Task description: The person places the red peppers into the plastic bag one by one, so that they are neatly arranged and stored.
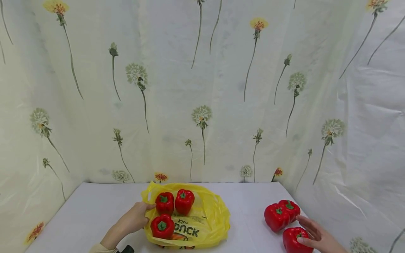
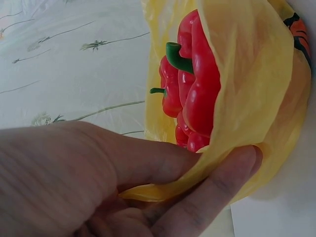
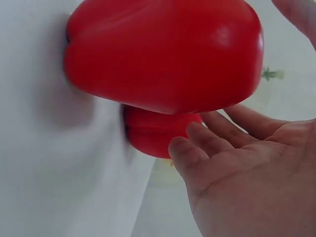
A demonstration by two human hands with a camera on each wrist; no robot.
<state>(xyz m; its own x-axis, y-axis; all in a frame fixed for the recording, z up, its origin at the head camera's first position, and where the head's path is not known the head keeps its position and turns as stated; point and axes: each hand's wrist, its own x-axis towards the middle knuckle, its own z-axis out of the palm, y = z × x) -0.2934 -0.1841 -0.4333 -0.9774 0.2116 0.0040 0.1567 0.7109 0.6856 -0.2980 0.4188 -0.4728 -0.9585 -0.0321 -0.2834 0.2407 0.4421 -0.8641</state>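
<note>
My left hand (image 1: 134, 218) pinches the left rim of a yellow plastic bag (image 1: 218, 214) between thumb and fingers. The film is folded over at the grip in the left wrist view. Inside the bag's open mouth stand three red bell peppers (image 1: 162, 226) with green stems. At the right, my right hand (image 1: 317, 236) reaches around a red bell pepper (image 1: 295, 241), fingers loosely extended on its far side and thumb over its near side. In the right wrist view the fingers sit beside this pepper (image 3: 163, 54); whether they touch it I cannot tell.
Two more red bell peppers (image 1: 276, 218) stand side by side just behind the one near my right hand. Everything rests on a white table (image 1: 246, 211). A flower-printed curtain (image 1: 171, 105) hangs behind the table and along both sides.
</note>
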